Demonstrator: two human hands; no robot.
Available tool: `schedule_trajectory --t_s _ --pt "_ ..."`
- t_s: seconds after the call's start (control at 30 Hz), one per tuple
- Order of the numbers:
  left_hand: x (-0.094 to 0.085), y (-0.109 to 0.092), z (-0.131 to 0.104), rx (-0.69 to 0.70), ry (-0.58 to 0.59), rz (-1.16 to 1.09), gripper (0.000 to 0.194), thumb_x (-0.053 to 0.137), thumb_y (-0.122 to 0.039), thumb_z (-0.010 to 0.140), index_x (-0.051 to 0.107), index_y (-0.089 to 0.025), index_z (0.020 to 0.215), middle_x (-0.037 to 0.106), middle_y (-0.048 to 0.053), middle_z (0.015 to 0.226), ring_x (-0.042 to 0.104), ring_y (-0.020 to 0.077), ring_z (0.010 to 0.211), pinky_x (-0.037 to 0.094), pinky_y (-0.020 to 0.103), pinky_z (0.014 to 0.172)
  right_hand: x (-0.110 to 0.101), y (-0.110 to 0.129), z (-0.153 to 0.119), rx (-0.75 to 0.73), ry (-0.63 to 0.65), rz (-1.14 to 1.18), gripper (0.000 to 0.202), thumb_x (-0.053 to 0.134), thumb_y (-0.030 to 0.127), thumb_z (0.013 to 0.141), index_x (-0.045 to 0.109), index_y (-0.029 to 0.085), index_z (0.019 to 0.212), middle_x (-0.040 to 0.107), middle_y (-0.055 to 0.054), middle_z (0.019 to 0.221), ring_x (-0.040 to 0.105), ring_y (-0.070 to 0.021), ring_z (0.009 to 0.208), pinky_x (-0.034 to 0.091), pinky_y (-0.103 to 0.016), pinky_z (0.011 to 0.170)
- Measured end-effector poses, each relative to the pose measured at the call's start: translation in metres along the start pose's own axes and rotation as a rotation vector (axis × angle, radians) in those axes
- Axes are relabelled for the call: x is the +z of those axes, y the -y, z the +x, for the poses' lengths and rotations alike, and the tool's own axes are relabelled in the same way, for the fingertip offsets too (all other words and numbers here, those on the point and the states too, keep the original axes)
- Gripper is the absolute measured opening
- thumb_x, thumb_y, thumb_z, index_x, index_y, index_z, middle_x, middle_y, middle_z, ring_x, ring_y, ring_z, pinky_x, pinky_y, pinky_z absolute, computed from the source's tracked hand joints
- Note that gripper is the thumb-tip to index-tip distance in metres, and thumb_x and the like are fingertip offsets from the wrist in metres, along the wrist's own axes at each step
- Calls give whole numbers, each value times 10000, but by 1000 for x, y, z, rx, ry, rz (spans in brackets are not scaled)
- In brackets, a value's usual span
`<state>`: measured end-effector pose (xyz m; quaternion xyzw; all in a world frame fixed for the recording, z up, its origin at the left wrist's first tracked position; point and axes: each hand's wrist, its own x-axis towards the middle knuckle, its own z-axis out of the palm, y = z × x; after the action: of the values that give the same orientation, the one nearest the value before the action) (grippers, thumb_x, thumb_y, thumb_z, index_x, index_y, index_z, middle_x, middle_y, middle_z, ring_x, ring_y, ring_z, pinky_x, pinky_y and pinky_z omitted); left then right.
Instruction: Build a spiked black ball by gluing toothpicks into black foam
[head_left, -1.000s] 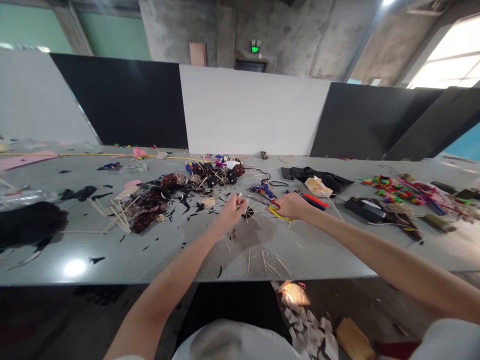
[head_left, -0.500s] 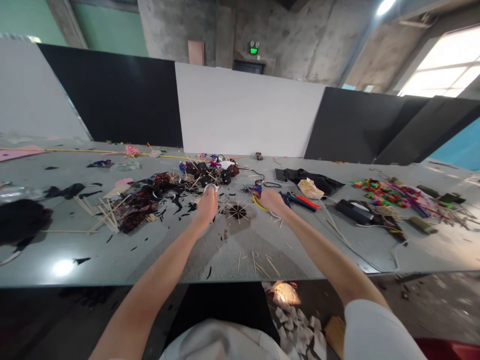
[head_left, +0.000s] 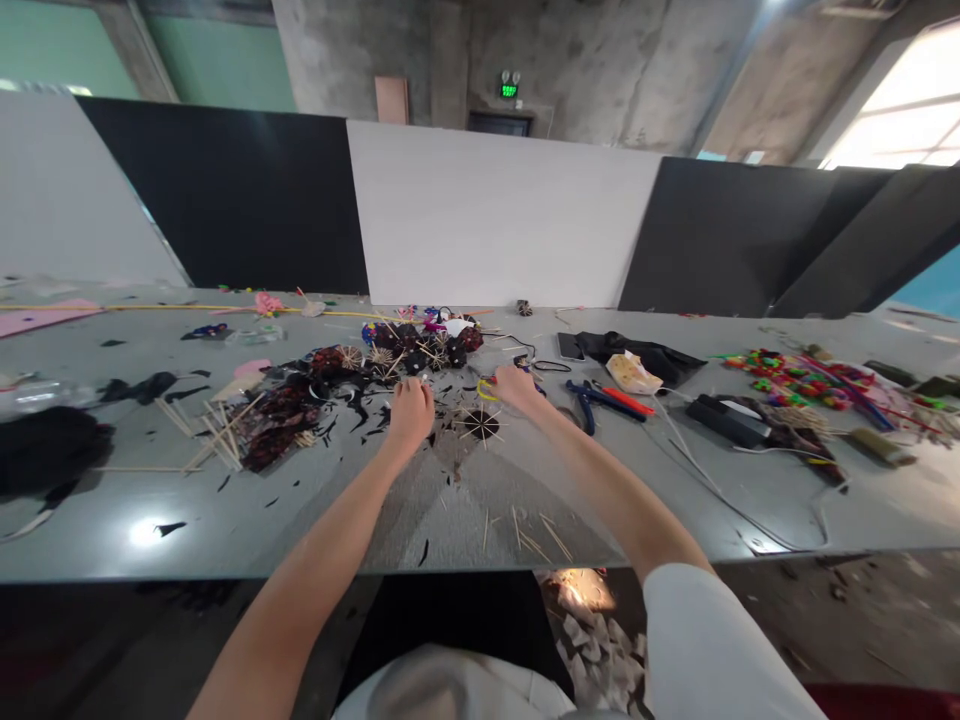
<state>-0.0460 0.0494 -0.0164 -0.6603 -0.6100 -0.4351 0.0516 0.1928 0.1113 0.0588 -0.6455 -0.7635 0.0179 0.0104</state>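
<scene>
Half a second on, the right hand has shifted leftward, off the pliers it was beside, and the left hand has drawn a little further from the spoked black disc. From where I stand the two hands are apart from each other, one on either side of the disc, a little beyond it. The disc lies flat on the grey tabletop, its thin pale sticks radiating outward, and neither hand touches it.

The left hand's fingers are curled at the edge of some black scraps; I can't tell whether they grip anything. The right hand reaches down by a yellow loop that shows just past its fingers, and I can't make out whether it is closed on it.

Behind the left hand sits a heap of dark, stick-spiked balls, with a dark red bundle and loose pale sticks further left. Right of the pliers lie an orange-red tool and a cream-coloured wad, in front of black sheeting. A few more sticks are scattered near the front edge.
</scene>
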Motion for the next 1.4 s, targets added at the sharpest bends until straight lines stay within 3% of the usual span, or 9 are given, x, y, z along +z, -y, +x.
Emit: schedule_trajectory --t_s 0.2,0.5,0.73,0.83,0.93,1.0,1.07,1.17,1.4 --pt "-6 -9 1 53 -92 -187 249 360 -287 1095 483 -239 884 603 115 928 593 284 960 484 421 853 4 27 10 -35 -19 3 367 662 331 935 751 117 1219 760 -219 1196 728 -341 1110 555 -372 914" --pt "-8 -24 -6 131 -43 -338 320 323 -337 1127 468 -233 862 579 76 884 565 223 840 434 363 781 -2 50 50 -90 -36 45 369 712 274 920 713 96 1243 723 -241 1246 700 -342 1174 533 -386 980" --pt "-6 -26 -7 117 20 -376 350 315 -346 1125 489 -231 845 602 69 864 582 220 840 445 351 787 6 63 51 -157 -107 199 229 656 247 964 727 113 1135 738 -224 1194 705 -308 1127 515 -329 921" --pt "-6 -26 -7 110 53 -388 353 321 -351 1126 522 -225 864 616 70 870 596 220 851 452 345 792 7 64 37 -203 -166 285 238 529 259 1037 725 142 1104 758 -170 1153 705 -253 1098 494 -291 923" --pt "-7 -32 -9 124 95 -386 351 324 -336 1126 534 -217 871 614 72 868 594 222 842 452 343 784 13 57 5 -300 -198 442 457 304 380 1129 713 187 1064 775 -73 1052 712 -170 955 498 -238 862" --pt "-9 -38 -12 152 139 -381 329 342 -306 1122 550 -208 886 624 78 888 597 221 842 459 343 789 21 48 -25 -423 -216 829 581 244 510 1124 708 183 1003 763 -57 942 698 -173 841 508 -250 764" --pt "-9 -45 -17 200 187 -365 282 377 -268 1111 581 -197 930 643 90 944 612 223 876 473 344 809 32 38 -55 -447 -267 1029 560 356 612 1078 704 192 950 732 -37 853 670 -180 783 501 -267 725" --pt "-6 -54 -23 282 224 -340 214 427 -221 1091 610 -191 984 655 100 1019 627 231 955 491 350 855 46 27 -87 -336 -371 1123 492 516 653 1004 707 200 984 709 -26 820 646 -186 762 500 -286 729" --pt "3 -55 -28 331 235 -373 225 430 -215 1094 594 -191 942 632 87 959 618 223 912 505 360 842 55 28 -91 -294 -411 1276 383 670 595 913 704 215 939 750 -49 900 692 -206 828 561 -324 796"
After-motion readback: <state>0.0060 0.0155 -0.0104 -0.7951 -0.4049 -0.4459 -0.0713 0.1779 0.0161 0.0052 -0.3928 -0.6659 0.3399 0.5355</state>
